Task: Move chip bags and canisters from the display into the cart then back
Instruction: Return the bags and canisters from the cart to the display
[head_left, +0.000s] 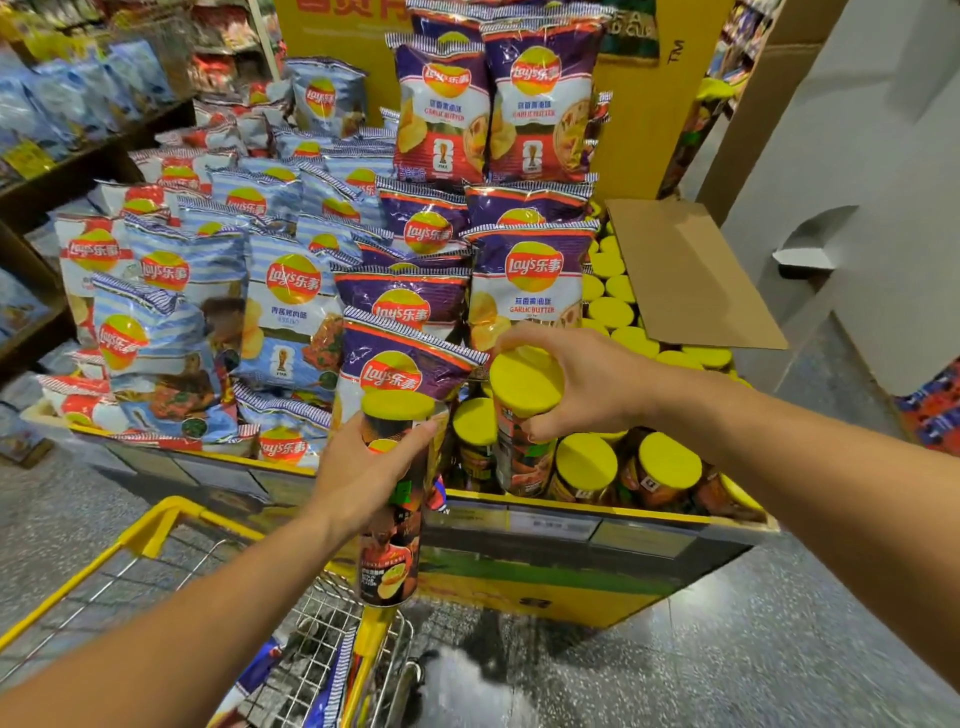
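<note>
The yellow display (597, 592) fills the middle of the view, a low stand with a yellow rim, stacked high with chip bags: blue-and-white striped bags (291, 306) on its left half, purple garlic-butter bags (524, 291) rising in tiers on its right half, 2 of them standing upright at the very top. On the right end of the display sits a packed field of canisters with yellow lids (613, 312), partly covered by a brown cardboard flap (691, 275) that lies tilted over them. Below left, the cart (156, 525), wire mesh with a yellow frame, stands just in front of the display, and blue bag edges show through the mesh near its front corner. The left hand (363, 478) wraps its fingers round a tall dark canister (389, 551) below its yellow lid, thumb side toward the camera, holding it upright above the front edge of the cart, clear of the display rim. The right hand (587, 384) reaches over the display's front row and clamps its curled fingers and thumb on the lid end of a 2nd canister (524, 457), which stands raised above its neighbours, its lower part still among the other canisters in the display
</note>
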